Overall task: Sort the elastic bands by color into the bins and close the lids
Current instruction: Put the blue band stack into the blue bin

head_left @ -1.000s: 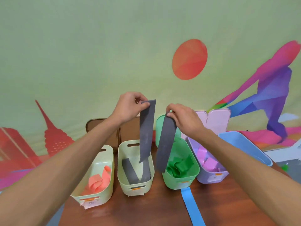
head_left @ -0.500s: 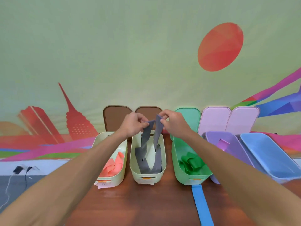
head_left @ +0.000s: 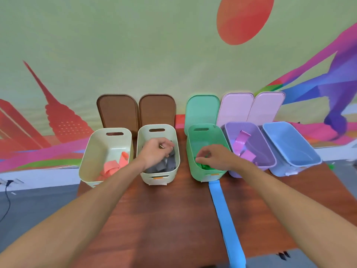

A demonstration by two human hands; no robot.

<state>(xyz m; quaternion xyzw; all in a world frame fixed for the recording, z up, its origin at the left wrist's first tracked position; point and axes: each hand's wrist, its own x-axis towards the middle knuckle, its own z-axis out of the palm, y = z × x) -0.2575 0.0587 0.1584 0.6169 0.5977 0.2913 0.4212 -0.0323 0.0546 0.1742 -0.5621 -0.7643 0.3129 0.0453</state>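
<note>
Five open bins stand in a row on the wooden table [head_left: 170,219]. My left hand [head_left: 155,152] reaches down into the second cream bin [head_left: 143,136], fingers bent onto the grey bands [head_left: 167,165] piled there. My right hand [head_left: 211,158] hovers over the green bin [head_left: 190,144], fingers loosely curled and holding nothing; green bands [head_left: 204,167] lie beneath it. Orange bands [head_left: 110,168] fill the left cream bin [head_left: 92,151]. Purple bands [head_left: 241,140] sit in the purple bin [head_left: 267,149]. A long blue band [head_left: 224,215] lies on the table. The blue bin [head_left: 289,144] looks bare inside.
Lids lean against the painted wall behind the bins: two brown lids [head_left: 117,111], a green lid [head_left: 201,109] and two pink lids [head_left: 234,107]. The table's left edge runs just beside the orange-band bin. A cable [head_left: 6,198] lies on the grey floor at the left.
The grey band, held up stretched between both hands, has come down into the second cream bin. My right hand let go and moved right over the green bin. The view tilted downward.
</note>
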